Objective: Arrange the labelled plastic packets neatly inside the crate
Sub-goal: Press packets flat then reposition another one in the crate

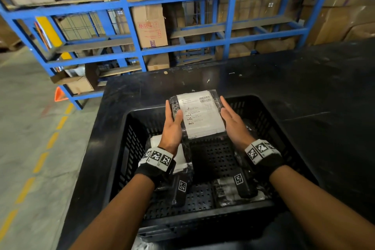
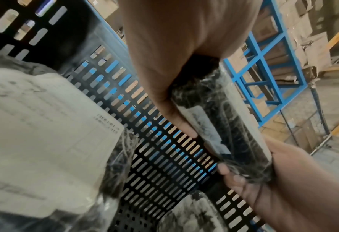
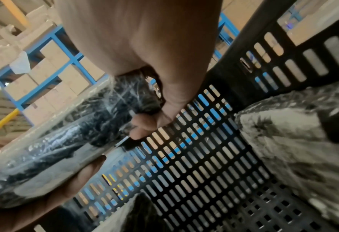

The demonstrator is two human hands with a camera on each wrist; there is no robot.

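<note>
Packets in crinkly clear plastic lie on the perforated floor of the black crate (image 1: 119, 148): one near right (image 1: 227, 189), one white-labelled at the left (image 1: 180, 160). Further in, both hands clasp a flat rectangular packet (image 1: 199, 115) above the crate's far half, left hand (image 1: 172, 126) gripping its left edge, thumb on top, right hand (image 1: 233, 122) curled around the right edge. Beyond, blue steel shelving (image 1: 182, 24) carries cardboard cartons.

A big blue metal rack (image 1: 182, 26) stands behind a black table (image 1: 304, 87). Brown cardboard boxes (image 1: 149, 26) sit on its shelves. The grey floor (image 1: 24, 128) has a broken yellow line (image 1: 40, 162) painted on it.
</note>
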